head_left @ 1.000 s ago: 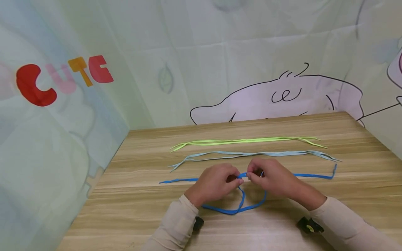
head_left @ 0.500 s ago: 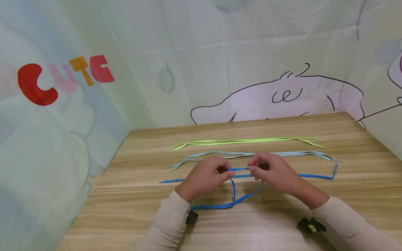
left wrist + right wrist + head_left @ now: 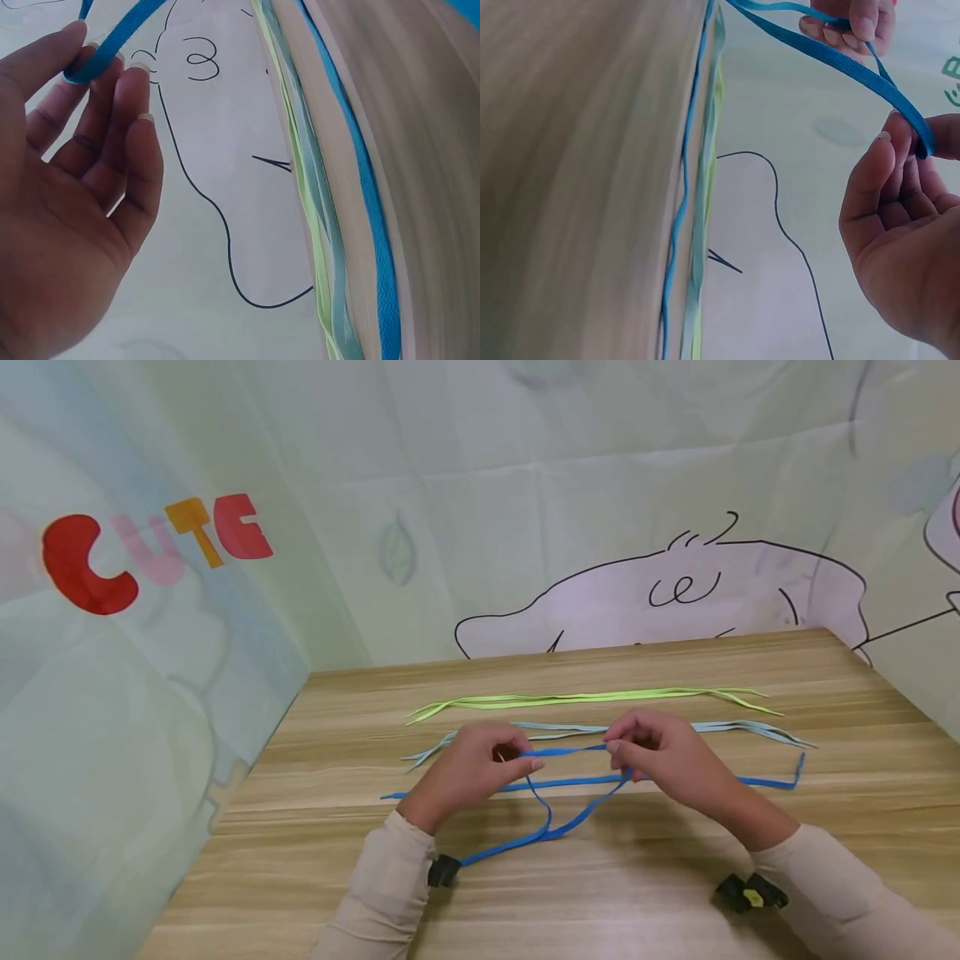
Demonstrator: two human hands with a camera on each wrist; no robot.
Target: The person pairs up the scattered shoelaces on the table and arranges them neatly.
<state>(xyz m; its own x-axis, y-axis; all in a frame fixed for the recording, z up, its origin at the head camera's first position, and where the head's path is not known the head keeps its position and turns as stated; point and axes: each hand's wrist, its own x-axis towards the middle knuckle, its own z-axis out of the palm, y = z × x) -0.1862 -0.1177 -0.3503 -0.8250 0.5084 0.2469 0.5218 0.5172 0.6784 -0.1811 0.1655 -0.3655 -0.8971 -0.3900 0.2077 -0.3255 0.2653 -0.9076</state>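
Observation:
A flat blue shoelace [image 3: 564,751] is stretched between my two hands above the table. My left hand [image 3: 476,768] pinches it between thumb and fingers, and my right hand [image 3: 667,752] pinches it farther right. Below them the lace hangs in a loop and crosses itself, one length running toward the left wrist. In the left wrist view the blue lace [image 3: 112,49] bends round the left fingertips. The right wrist view has the lace [image 3: 855,71] running from the right fingers [image 3: 896,161] toward the other hand. Behind the loop, another blue length [image 3: 577,782] lies straight across the table.
Farther back on the wooden table [image 3: 360,893] lie pale blue laces [image 3: 720,727], partly covered by the hands. Beyond them is a bundle of yellow-green laces [image 3: 585,697]. A printed cloth [image 3: 405,443] hangs behind the table and along its left side.
Both hands have risen and moved apart, the left going left and the right slightly right. The blue span between them has grown longer, and the loop below has lifted.

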